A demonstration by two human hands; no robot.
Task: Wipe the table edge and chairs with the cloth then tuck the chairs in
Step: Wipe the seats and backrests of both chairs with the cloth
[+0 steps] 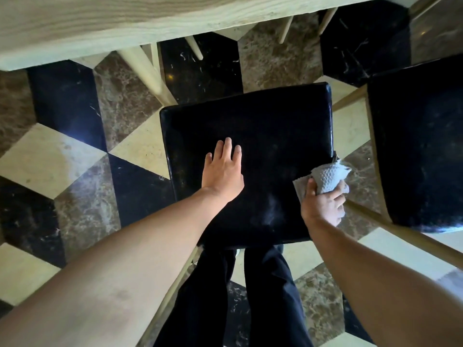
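Note:
A chair with a black padded seat [263, 136] stands pulled out from the pale wooden table [125, 23], directly below me. My left hand [221, 169] lies flat on the seat's left half, fingers straight. My right hand [323, 202] grips a bunched grey textured cloth [328, 175] at the seat's right edge, the cloth touching the rim near the near-right side. A second chair with a black seat [421, 146] stands to the right, partly cut off by the frame.
The floor is patterned in black, cream and brown marble tiles [62, 156]. Pale wooden legs [147, 71] stand under the table. A wooden rail [400, 231] of the right chair runs close to my right arm. My dark trouser legs [263, 296] are behind the seat.

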